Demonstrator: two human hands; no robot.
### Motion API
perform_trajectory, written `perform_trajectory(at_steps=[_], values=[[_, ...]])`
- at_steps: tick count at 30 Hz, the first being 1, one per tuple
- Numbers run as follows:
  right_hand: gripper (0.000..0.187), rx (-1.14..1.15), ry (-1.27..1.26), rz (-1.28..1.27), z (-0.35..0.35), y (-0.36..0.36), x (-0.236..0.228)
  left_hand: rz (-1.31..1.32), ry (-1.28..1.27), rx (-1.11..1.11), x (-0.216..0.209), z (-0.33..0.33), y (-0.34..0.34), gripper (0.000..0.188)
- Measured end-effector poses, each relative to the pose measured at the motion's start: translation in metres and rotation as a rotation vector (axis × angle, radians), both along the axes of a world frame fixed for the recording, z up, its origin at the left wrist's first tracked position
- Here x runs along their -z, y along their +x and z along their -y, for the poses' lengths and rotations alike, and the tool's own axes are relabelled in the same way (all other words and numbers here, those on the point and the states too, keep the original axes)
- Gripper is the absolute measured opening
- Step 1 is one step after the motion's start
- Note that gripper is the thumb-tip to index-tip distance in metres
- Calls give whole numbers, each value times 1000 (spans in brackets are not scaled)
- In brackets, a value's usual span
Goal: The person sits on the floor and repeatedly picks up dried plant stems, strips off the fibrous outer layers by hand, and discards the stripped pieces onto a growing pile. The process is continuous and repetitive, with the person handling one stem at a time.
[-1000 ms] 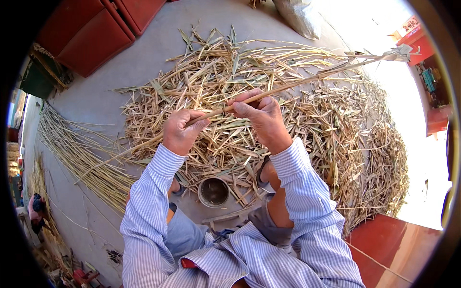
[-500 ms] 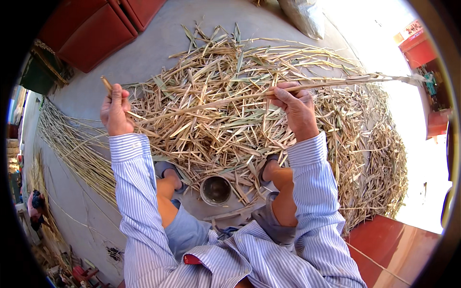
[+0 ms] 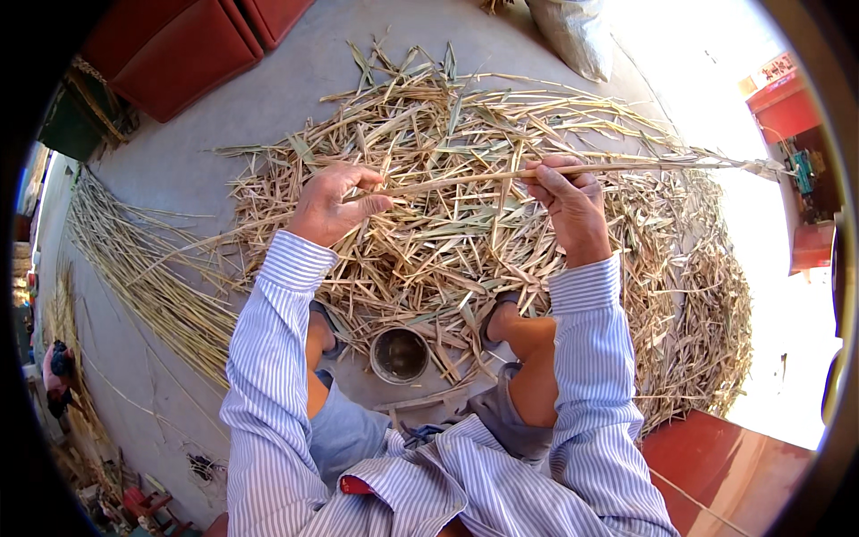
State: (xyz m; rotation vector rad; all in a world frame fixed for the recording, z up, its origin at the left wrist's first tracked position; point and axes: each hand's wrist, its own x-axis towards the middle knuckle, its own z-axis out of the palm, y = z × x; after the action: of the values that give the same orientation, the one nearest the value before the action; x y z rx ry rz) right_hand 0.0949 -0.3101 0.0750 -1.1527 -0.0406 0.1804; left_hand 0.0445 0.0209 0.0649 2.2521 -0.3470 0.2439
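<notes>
My right hand [image 3: 573, 201] is closed around a long dry reed stalk [image 3: 465, 182], thumb on top. The stalk runs nearly level over the pile, and its leafy, feathery end [image 3: 716, 164] points to the right. My left hand [image 3: 335, 206] is at the stalk's left part, thumb and fingers apart with the stalk passing into the gap between them. Its palm side is hidden, so how far the stalk goes past it is unclear. Below both hands lies a wide heap of dry stripped leaves and husks [image 3: 429, 237].
A round metal can [image 3: 399, 355] stands between my feet. Long bare stalks [image 3: 161, 277] lie in a bundle at left. Red armchairs [image 3: 179, 63] stand far left, a pale sack [image 3: 573, 36] at the back. A red surface [image 3: 698, 456] is near right; another person [image 3: 59, 376] is far left.
My left hand has moved right and inward along the stalk, and the short peeled piece it held no longer shows in it. My right hand keeps its grip, shifted slightly right.
</notes>
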Motion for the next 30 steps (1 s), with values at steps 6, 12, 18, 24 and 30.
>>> perform_trajectory(at_steps=[6, 12, 18, 24, 30], values=[[14, -24, 23, 45, 2, -2, -5, -396, -434, -32, 16, -1, 5, 21], [12, 15, -42, 70, 17, 2, -6, -351, -877, -287, 11, -16, 8, 16], [12, 41, -28, 66, 37, 1, -5, 119, 302, -311, 22, -32, 11, 31], [13, 65, 13, 69, 27, 7, -1, 83, 7, 63, -1, 3, 5, 34], [13, 86, 25, 26, 24, 9, 0, 41, 233, 94, -21, 6, 1, 18]])
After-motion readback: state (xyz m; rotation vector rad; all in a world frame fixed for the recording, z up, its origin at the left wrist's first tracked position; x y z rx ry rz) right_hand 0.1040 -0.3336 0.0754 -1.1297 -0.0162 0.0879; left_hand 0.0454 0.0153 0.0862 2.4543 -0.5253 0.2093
